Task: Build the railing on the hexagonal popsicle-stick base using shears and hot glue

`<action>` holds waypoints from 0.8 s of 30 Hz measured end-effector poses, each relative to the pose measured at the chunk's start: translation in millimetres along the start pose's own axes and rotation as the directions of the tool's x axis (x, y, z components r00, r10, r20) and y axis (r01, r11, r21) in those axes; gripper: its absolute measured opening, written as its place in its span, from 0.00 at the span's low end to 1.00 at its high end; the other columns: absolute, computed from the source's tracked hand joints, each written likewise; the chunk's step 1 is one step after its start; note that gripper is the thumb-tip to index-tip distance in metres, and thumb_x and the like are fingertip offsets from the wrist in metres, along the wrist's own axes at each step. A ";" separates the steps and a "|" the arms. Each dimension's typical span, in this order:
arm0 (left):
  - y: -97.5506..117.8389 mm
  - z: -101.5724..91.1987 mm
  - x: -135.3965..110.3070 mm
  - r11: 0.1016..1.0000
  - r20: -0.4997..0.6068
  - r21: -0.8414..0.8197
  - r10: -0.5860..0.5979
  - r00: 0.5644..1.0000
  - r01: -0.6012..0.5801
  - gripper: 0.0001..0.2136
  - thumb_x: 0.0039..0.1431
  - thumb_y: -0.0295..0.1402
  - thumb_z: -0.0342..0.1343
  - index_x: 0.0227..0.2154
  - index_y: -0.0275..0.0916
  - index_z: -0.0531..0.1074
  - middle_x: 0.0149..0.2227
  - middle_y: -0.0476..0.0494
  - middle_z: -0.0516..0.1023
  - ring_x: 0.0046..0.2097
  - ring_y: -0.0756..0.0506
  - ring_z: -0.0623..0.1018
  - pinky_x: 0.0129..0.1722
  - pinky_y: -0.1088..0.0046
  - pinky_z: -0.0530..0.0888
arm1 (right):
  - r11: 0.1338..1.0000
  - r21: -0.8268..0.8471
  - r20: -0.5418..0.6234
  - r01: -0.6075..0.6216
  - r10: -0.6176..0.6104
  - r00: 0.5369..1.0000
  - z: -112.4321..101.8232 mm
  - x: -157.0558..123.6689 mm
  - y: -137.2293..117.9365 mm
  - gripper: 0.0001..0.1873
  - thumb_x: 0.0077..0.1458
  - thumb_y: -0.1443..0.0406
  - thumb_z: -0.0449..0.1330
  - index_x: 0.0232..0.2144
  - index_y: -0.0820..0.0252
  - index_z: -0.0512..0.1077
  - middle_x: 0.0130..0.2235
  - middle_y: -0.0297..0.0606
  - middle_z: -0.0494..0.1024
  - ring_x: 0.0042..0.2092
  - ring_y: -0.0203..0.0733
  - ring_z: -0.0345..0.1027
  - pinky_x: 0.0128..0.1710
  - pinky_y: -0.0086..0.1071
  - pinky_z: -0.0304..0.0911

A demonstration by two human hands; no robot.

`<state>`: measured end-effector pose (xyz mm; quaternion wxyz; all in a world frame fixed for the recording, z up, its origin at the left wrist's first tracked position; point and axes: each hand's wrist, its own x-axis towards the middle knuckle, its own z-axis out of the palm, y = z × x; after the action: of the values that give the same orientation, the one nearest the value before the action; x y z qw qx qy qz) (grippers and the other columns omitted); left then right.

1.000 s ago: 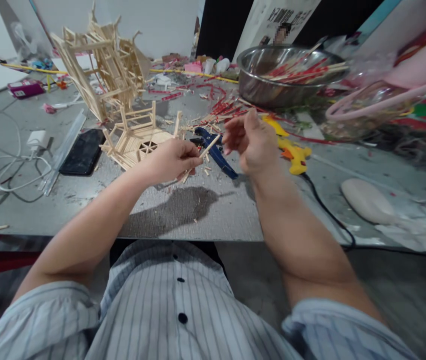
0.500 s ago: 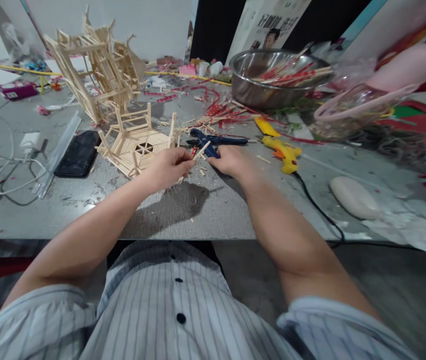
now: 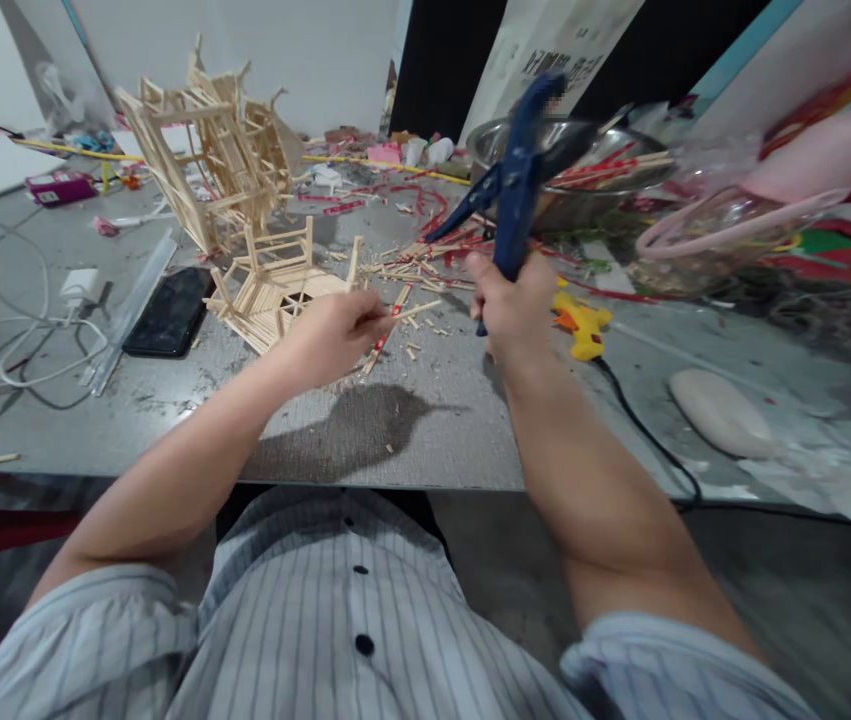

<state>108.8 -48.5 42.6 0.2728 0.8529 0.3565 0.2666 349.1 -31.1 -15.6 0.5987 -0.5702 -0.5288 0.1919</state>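
Holding a thin stick (image 3: pixel 420 308) and a blue plier-like tool (image 3: pixel 516 190) above a littered grey worktop (image 3: pixel 365 460)

Pinching the stick between thumb and fingers in the left hand's (image 3: pixel 346 330) grip, near the low stick frame (image 3: pixel 254 300); clasping the tool's lower part in the right hand's (image 3: pixel 519 305) grip, fingers wrapped tight, in front of the steel bowl (image 3: pixel 579 214); on the worktop, among scattered offcuts (image 3: pixel 411 352) and red strips (image 3: pixel 436 205), a black phone (image 3: pixel 168 312) at left, a yellow glue gun (image 3: pixel 585 328) at right, a taller stick structure (image 3: pixel 219 170) behind; beyond, a white wall (image 3: pixel 305 60) and dark panels (image 3: pixel 444 75); below the near edge, grey floor (image 3: pixel 496 575)
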 end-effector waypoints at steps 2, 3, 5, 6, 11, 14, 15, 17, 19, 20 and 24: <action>4.8 -22.2 2.5 0.993 0.069 0.112 -0.043 0.997 0.035 0.08 0.57 0.32 0.56 0.24 0.36 0.72 0.20 0.53 0.66 0.26 0.52 0.65 0.29 0.74 0.60 | 0.996 0.088 -0.139 -0.003 0.015 0.990 4.9 -2.8 -2.6 0.17 0.51 0.49 0.61 0.29 0.50 0.61 0.19 0.25 0.58 0.20 0.36 0.57 0.21 0.33 0.53; 7.1 -31.5 5.3 0.988 0.087 0.150 -0.052 0.995 0.038 0.08 0.56 0.32 0.57 0.25 0.36 0.74 0.20 0.52 0.68 0.27 0.52 0.67 0.30 0.75 0.61 | 0.994 0.105 -0.180 -0.006 0.025 0.983 7.2 -4.7 -5.2 0.17 0.50 0.51 0.63 0.27 0.51 0.60 0.19 0.25 0.57 0.19 0.35 0.54 0.20 0.33 0.50; 10.6 -44.0 13.7 0.977 0.099 0.210 -0.064 0.993 0.042 0.06 0.53 0.32 0.59 0.27 0.35 0.77 0.21 0.52 0.71 0.30 0.51 0.71 0.33 0.75 0.63 | 0.988 0.151 -0.181 -0.017 0.044 0.982 10.5 -8.5 -11.2 0.17 0.48 0.55 0.64 0.25 0.51 0.59 0.19 0.25 0.57 0.18 0.33 0.50 0.19 0.32 0.47; 11.4 -47.1 18.8 0.971 0.136 0.236 -0.079 0.988 0.045 0.05 0.51 0.32 0.60 0.28 0.36 0.78 0.22 0.53 0.72 0.31 0.51 0.72 0.34 0.75 0.64 | 0.985 0.173 -0.181 -0.023 0.054 0.982 11.3 -10.1 -13.9 0.16 0.47 0.56 0.64 0.25 0.51 0.59 0.19 0.25 0.57 0.18 0.32 0.49 0.18 0.33 0.46; 4.2 -46.8 39.9 0.936 0.274 0.346 -0.169 0.947 0.067 0.04 0.48 0.29 0.60 0.26 0.36 0.79 0.22 0.53 0.72 0.33 0.49 0.74 0.39 0.73 0.65 | 0.955 0.297 -0.166 -0.025 0.077 0.983 11.7 -12.8 -23.3 0.11 0.45 0.57 0.60 0.25 0.51 0.60 0.21 0.28 0.61 0.21 0.35 0.53 0.22 0.34 0.53; -6.2 -45.7 44.6 0.923 0.270 0.380 -0.172 0.947 0.059 0.05 0.49 0.30 0.57 0.27 0.37 0.78 0.22 0.52 0.72 0.35 0.48 0.74 0.41 0.73 0.66 | 0.900 0.436 -0.186 0.002 0.088 0.979 10.4 -13.6 -32.5 0.10 0.38 0.60 0.57 0.25 0.53 0.59 0.29 0.35 0.68 0.33 0.39 0.66 0.30 0.34 0.61; -9.8 -45.6 45.3 0.914 0.274 0.402 -0.175 0.946 0.053 0.06 0.49 0.30 0.57 0.28 0.37 0.78 0.23 0.52 0.72 0.35 0.48 0.74 0.41 0.73 0.66 | 0.883 0.470 -0.169 0.006 0.083 0.982 9.2 -14.7 -36.9 0.11 0.36 0.60 0.55 0.25 0.53 0.57 0.32 0.37 0.69 0.38 0.42 0.68 0.34 0.34 0.62; -16.2 -45.9 46.2 0.889 0.284 0.455 -0.187 0.940 0.039 0.07 0.48 0.30 0.56 0.29 0.37 0.79 0.24 0.51 0.73 0.35 0.49 0.74 0.40 0.74 0.66 | 0.873 0.488 -0.076 -0.026 0.072 0.995 5.4 -18.1 -46.8 0.12 0.36 0.60 0.51 0.26 0.53 0.52 0.36 0.40 0.71 0.46 0.45 0.69 0.38 0.37 0.63; -20.6 -46.5 46.7 0.867 0.291 0.497 -0.206 0.934 0.036 0.08 0.48 0.31 0.56 0.30 0.38 0.79 0.25 0.51 0.73 0.33 0.49 0.73 0.37 0.75 0.66 | 0.891 0.448 0.025 -0.074 0.071 0.997 -0.1 -22.2 -55.6 0.13 0.37 0.60 0.48 0.26 0.54 0.47 0.39 0.42 0.73 0.47 0.47 0.69 0.39 0.39 0.62; -21.9 -47.0 46.9 0.862 0.295 0.506 -0.214 0.931 0.038 0.09 0.48 0.31 0.55 0.31 0.38 0.79 0.24 0.50 0.73 0.32 0.49 0.73 0.36 0.76 0.66 | 0.901 0.426 0.060 -0.084 0.065 0.996 -3.0 -24.0 -58.8 0.13 0.37 0.60 0.47 0.26 0.54 0.45 0.39 0.42 0.74 0.46 0.47 0.69 0.39 0.41 0.61; -22.4 -49.0 46.8 0.871 0.316 0.489 -0.228 0.921 0.048 0.09 0.49 0.32 0.55 0.32 0.38 0.79 0.22 0.50 0.71 0.29 0.49 0.72 0.33 0.75 0.65 | 0.919 0.384 0.149 -0.093 0.037 0.988 -11.1 -26.8 -63.0 0.14 0.34 0.61 0.48 0.24 0.54 0.45 0.30 0.42 0.74 0.38 0.51 0.69 0.40 0.45 0.59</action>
<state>94.9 13.6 74.8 0.1367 0.8994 0.4150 -0.0114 325.2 -76.1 31.4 0.6551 -0.4421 -0.5012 0.3524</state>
